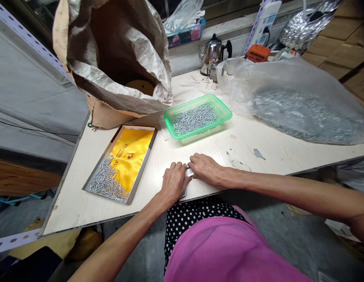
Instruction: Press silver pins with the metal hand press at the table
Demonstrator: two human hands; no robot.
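Left hand (173,181) and right hand (204,169), fingers curled, grip a silvery piece (189,172) between them near the table (276,156) edge, its long axis largely hidden. Leftward, nearer the left hand: tray (141,166). Ahead: green basket (205,127), lying crosswise.

Left hand (173,181) and right hand (206,169) observed close together, backs up, fingers bent, left forearm (126,239) extending toward 7 o'clock, right forearm (276,188) toward 4 o'clock.
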